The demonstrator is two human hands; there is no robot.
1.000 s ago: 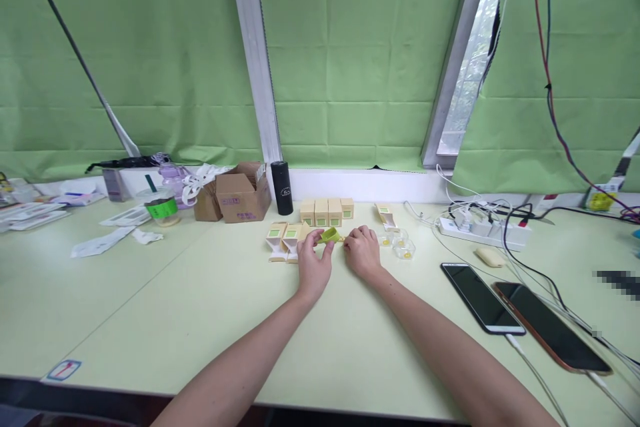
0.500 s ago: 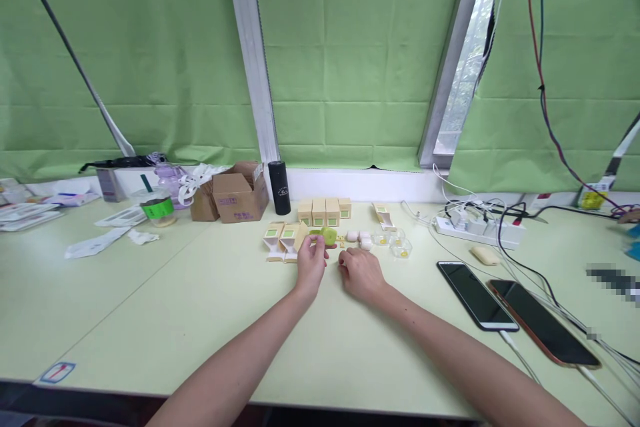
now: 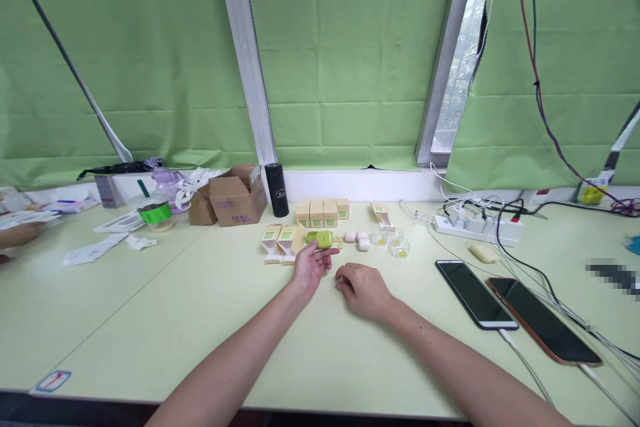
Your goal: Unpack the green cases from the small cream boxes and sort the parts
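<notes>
Just beyond the left grip (image 3: 309,269), green case (image 3: 323,238).

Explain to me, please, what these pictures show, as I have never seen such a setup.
There is no machine here: it is bare-handed work, seen by one head-worn camera looking forward and down. The left hand is open beside a green object; whether they touch is hard to tell. The right hand is loosely curled, with nothing visibly held. On the table are small pale pieces, clear containers, small cardboard boxes and two phones. Another person's hand shows at the left edge.
</notes>
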